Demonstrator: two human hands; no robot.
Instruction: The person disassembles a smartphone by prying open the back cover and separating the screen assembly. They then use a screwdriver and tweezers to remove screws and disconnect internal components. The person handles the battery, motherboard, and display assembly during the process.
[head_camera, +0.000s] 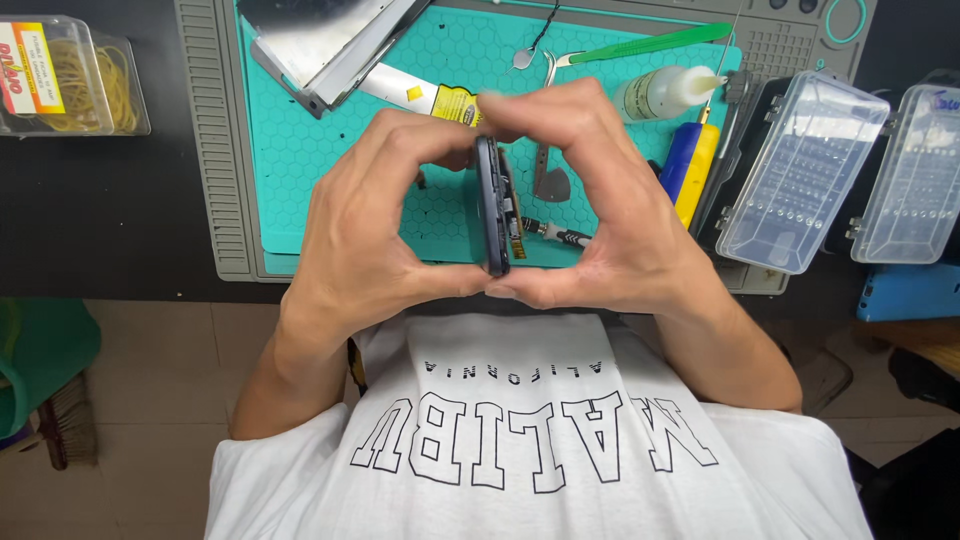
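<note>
Both of my hands hold a dark phone body (492, 205) edge-on above the near edge of a teal mat (300, 150). My left hand (370, 220) pinches it from the left, thumb under its lower end and fingers over its top. From the right, my right hand (610, 200) grips it the same way. The phone's back is off, and a circuit board and a gold connector show on its right side.
On the mat lie a metal frame (320, 45), a green plastic pry tool (650, 42), a small clear squeeze bottle (665, 90), a blue-and-yellow tool (690, 170) and a metal pick (550, 180). Two clear bit cases (800, 170) sit at right. A box of rubber bands (70, 75) stands at top left.
</note>
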